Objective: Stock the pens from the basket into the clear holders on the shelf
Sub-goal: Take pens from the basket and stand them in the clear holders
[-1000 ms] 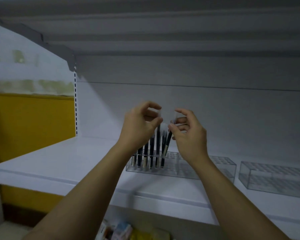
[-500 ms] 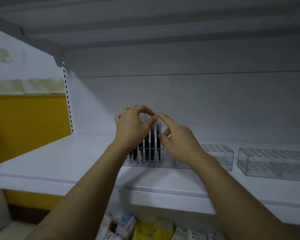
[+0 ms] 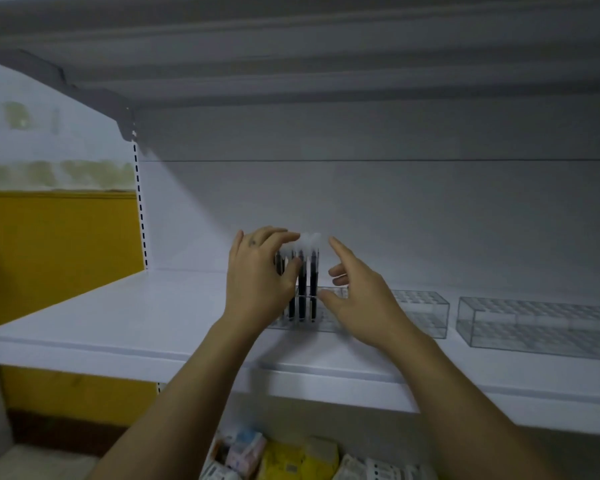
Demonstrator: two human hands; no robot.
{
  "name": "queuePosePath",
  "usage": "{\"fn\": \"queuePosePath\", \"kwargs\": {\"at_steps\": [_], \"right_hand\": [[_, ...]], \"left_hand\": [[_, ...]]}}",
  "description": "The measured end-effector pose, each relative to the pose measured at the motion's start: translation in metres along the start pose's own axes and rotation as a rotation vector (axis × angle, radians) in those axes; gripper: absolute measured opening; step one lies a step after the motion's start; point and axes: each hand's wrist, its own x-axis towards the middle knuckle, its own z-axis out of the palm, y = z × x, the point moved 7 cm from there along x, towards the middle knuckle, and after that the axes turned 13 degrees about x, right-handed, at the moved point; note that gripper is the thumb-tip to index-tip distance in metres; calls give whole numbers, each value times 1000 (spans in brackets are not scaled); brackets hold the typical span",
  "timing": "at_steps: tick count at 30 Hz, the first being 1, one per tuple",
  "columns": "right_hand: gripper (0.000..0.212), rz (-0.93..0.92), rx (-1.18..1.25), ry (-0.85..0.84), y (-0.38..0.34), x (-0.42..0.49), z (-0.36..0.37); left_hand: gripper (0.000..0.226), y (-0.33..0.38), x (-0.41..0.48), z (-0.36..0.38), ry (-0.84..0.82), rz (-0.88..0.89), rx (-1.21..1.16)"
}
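Several dark pens with pale caps (image 3: 307,282) stand upright in the left end of a clear gridded holder (image 3: 425,313) on the white shelf (image 3: 118,320). My left hand (image 3: 260,282) grips the group of pens, its fingers curled over the caps and its thumb against the barrels. My right hand (image 3: 357,296) hovers just right of the pens with its fingers spread, holding nothing. The holder's left part is hidden behind my hands. The basket is not in view.
A second clear holder (image 3: 534,327) stands empty further right on the shelf. Another shelf hangs close overhead (image 3: 326,64). Below the shelf edge lie colourful packets (image 3: 281,459). A yellow wall panel (image 3: 59,251) is at the left.
Both hands have come down towards the holder. The tilted pens now stand upright in it. My right hand has let go of its pen and opened.
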Motion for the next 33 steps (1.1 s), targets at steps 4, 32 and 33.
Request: {"fn": "queuePosePath", "kwargs": {"at_steps": [4,32,33], "right_hand": [[72,-43,-84,47,-5,-24,-13],[40,279,-431,21,161,-287,4],[43,328,-414,-10,176,-297,10]], "left_hand": [[18,10,-22,-11,42,27,-1],[26,100,-332,89,-537,124,48],[27,99,-345,101,-618,107,52]]}}
